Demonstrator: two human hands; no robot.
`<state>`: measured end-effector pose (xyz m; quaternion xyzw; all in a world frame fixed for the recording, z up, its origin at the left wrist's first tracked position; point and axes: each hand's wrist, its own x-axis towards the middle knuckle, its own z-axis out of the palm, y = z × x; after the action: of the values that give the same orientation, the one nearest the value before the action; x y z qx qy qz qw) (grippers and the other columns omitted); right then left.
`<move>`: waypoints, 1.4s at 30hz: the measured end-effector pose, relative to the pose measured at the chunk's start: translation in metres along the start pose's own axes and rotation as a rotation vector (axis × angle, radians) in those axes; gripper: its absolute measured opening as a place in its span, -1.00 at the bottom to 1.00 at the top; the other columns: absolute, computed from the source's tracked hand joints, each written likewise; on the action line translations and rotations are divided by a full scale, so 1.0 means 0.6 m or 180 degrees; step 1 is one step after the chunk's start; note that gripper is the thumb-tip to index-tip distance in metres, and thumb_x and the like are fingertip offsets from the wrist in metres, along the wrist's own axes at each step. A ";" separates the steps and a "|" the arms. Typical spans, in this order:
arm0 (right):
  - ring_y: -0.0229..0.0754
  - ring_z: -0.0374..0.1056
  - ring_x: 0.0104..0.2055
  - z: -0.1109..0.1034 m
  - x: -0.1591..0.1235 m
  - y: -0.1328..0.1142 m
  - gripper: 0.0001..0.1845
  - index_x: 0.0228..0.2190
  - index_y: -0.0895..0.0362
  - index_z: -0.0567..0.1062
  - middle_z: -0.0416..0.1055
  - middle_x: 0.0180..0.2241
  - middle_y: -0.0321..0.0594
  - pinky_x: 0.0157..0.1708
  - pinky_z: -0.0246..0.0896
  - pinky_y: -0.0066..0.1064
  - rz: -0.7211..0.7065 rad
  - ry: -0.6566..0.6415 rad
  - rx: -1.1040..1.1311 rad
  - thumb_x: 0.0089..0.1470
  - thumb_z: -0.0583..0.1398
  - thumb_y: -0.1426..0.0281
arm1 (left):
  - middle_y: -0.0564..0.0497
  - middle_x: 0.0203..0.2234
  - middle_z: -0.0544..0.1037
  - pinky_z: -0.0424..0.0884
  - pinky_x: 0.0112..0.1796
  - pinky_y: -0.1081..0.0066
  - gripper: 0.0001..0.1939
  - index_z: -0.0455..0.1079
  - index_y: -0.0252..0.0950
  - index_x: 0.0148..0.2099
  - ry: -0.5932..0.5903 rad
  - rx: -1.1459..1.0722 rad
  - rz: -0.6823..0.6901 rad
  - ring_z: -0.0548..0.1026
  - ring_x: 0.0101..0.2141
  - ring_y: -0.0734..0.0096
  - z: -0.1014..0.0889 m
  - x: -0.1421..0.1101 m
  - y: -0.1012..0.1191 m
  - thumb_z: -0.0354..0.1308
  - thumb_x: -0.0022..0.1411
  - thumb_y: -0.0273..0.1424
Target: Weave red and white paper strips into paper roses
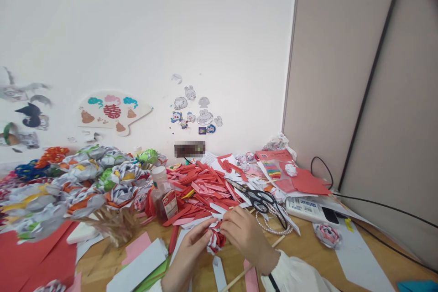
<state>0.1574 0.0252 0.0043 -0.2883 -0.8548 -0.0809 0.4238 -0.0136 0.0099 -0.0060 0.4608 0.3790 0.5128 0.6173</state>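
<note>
Both my hands meet low in the middle of the view around a small red and white paper flower point(215, 238). My left hand point(189, 251) pinches the flower from the left with its fingers closed. From the right, my right hand point(245, 236), in a white sleeve, curls over it and grips it. Just behind the hands lies a heap of folded red and white paper strips point(201, 191). A thin wooden stick point(236, 278) lies on the wooden table point(308, 251) under my right wrist.
A bunch of finished paper flowers point(85, 187) stands at the left on sticks. A glue bottle point(164, 198), black scissors point(262, 200), a bead string point(273, 228), a white device point(306, 210), another paper flower point(327, 233) and red sheets point(37, 255) lie around. Cables run at right.
</note>
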 end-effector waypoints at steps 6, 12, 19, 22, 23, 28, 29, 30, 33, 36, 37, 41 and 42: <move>-0.17 0.22 -0.32 -0.004 -0.003 -0.002 -0.90 -0.45 0.10 0.42 0.37 -0.39 -0.23 -0.36 0.15 -0.34 0.0264 0.0035 0.0118 0.09 0.13 0.48 | -0.11 -0.16 0.58 0.30 -0.03 0.14 -0.59 0.52 -0.22 -0.16 0.0083 0.0270 0.0046 0.44 -0.07 0.01 0.001 -0.002 0.003 0.33 -0.11 -0.20; -0.17 0.21 -0.31 0.006 -0.006 -0.002 -0.88 -0.47 0.10 0.43 0.36 -0.38 -0.24 -0.33 0.16 -0.33 0.0448 0.0016 0.0210 0.02 0.15 0.54 | -0.11 -0.17 0.59 0.26 0.01 0.14 -0.63 0.56 -0.21 -0.22 0.0094 0.0486 0.0258 0.43 -0.06 -0.02 0.001 0.000 0.007 0.35 -0.15 -0.22; -0.16 0.19 -0.33 0.003 -0.005 -0.004 -0.89 -0.46 0.12 0.41 0.35 -0.39 -0.22 -0.41 0.13 -0.33 0.0343 0.0008 -0.0167 0.10 0.14 0.48 | -0.10 -0.13 0.57 0.23 0.05 0.15 -0.62 0.56 -0.20 -0.21 0.0174 0.0659 0.0254 0.41 -0.04 -0.01 0.003 -0.002 0.013 0.34 -0.14 -0.21; -0.16 0.18 -0.35 0.004 -0.004 -0.005 -0.80 -0.47 0.10 0.40 0.36 -0.41 -0.23 -0.42 0.13 -0.32 0.0157 0.0001 -0.0220 0.16 0.06 0.49 | -0.10 -0.12 0.57 0.20 0.06 0.14 -0.62 0.55 -0.20 -0.20 0.0184 0.0668 0.0245 0.40 -0.02 -0.02 0.004 -0.003 0.013 0.33 -0.13 -0.20; -0.16 0.18 -0.35 0.004 -0.003 -0.006 -0.78 -0.46 0.10 0.40 0.36 -0.42 -0.23 -0.42 0.13 -0.32 0.0126 -0.0009 -0.0231 0.18 0.03 0.49 | -0.11 -0.12 0.57 0.20 0.06 0.14 -0.61 0.55 -0.20 -0.19 0.0181 0.0654 0.0239 0.40 -0.02 -0.02 0.004 -0.002 0.012 0.33 -0.12 -0.20; -0.17 0.17 -0.38 0.007 -0.003 -0.006 -0.70 -0.51 0.11 0.40 0.35 -0.45 -0.22 -0.44 0.08 -0.34 0.0005 -0.0053 -0.0465 0.20 0.00 0.50 | -0.12 -0.13 0.57 0.22 0.05 0.12 -0.59 0.54 -0.23 -0.17 0.0183 0.0536 0.0204 0.41 -0.02 -0.03 0.001 0.001 0.004 0.33 -0.12 -0.20; -0.19 0.17 -0.40 0.008 -0.003 -0.006 -0.69 -0.52 0.12 0.39 0.34 -0.46 -0.23 -0.44 0.07 -0.35 -0.0041 -0.0055 -0.0549 0.21 0.00 0.50 | -0.12 -0.13 0.57 0.22 0.05 0.11 -0.58 0.54 -0.23 -0.17 0.0184 0.0533 0.0203 0.41 -0.02 -0.03 0.000 0.001 0.003 0.33 -0.13 -0.19; -0.20 0.16 -0.42 0.009 -0.004 -0.006 -0.69 -0.53 0.12 0.39 0.34 -0.47 -0.23 -0.46 0.04 -0.36 -0.0088 -0.0036 -0.0626 0.21 0.00 0.49 | -0.12 -0.13 0.57 0.22 0.05 0.10 -0.58 0.54 -0.23 -0.17 0.0177 0.0547 0.0204 0.40 -0.02 -0.03 -0.001 0.001 0.002 0.33 -0.13 -0.19; -0.21 0.14 -0.44 0.012 -0.006 -0.004 -0.68 -0.53 0.14 0.38 0.32 -0.49 -0.26 -0.49 -0.01 -0.37 -0.0202 0.0089 -0.0760 0.23 -0.01 0.48 | -0.10 -0.11 0.56 0.22 0.06 0.10 -0.57 0.53 -0.22 -0.17 0.0129 0.0638 0.0226 0.39 -0.01 -0.01 -0.002 0.001 0.002 0.32 -0.12 -0.17; -0.21 0.14 -0.42 0.016 -0.010 -0.002 -0.71 -0.49 0.15 0.39 0.34 -0.46 -0.27 -0.48 -0.01 -0.38 -0.0253 0.0091 -0.0754 0.23 -0.01 0.47 | -0.10 -0.10 0.56 0.21 0.06 0.10 -0.57 0.53 -0.21 -0.16 0.0086 0.0682 0.0246 0.40 -0.01 -0.01 -0.002 0.002 0.002 0.31 -0.11 -0.15; -0.21 0.15 -0.41 0.017 -0.010 0.000 -0.72 -0.48 0.15 0.40 0.35 -0.45 -0.27 -0.47 0.00 -0.38 -0.0252 0.0066 -0.0730 0.23 0.00 0.46 | -0.10 -0.10 0.56 0.21 0.06 0.09 -0.57 0.53 -0.21 -0.17 0.0073 0.0678 0.0243 0.40 -0.01 -0.01 -0.003 0.003 0.002 0.31 -0.12 -0.15; -0.22 0.17 -0.39 0.018 -0.011 0.006 -0.74 -0.49 0.13 0.41 0.35 -0.45 -0.27 -0.44 0.05 -0.39 -0.0178 0.0007 -0.0502 0.22 0.03 0.44 | -0.08 -0.12 0.57 0.20 0.07 0.12 -0.59 0.54 -0.19 -0.18 0.0008 0.0625 0.0179 0.39 -0.01 0.00 -0.006 0.006 0.000 0.33 -0.13 -0.17; -0.22 0.17 -0.39 0.017 -0.010 0.008 -0.73 -0.49 0.12 0.41 0.35 -0.45 -0.28 -0.43 0.06 -0.40 -0.0114 -0.0002 -0.0359 0.22 0.04 0.44 | -0.07 -0.12 0.57 0.20 0.07 0.14 -0.60 0.54 -0.18 -0.18 0.0002 0.0595 0.0153 0.39 0.00 0.02 -0.007 0.006 0.000 0.33 -0.12 -0.18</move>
<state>0.1561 0.0303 -0.0074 -0.2965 -0.8540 -0.1365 0.4051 -0.0166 0.0142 -0.0074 0.5251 0.4142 0.4900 0.5591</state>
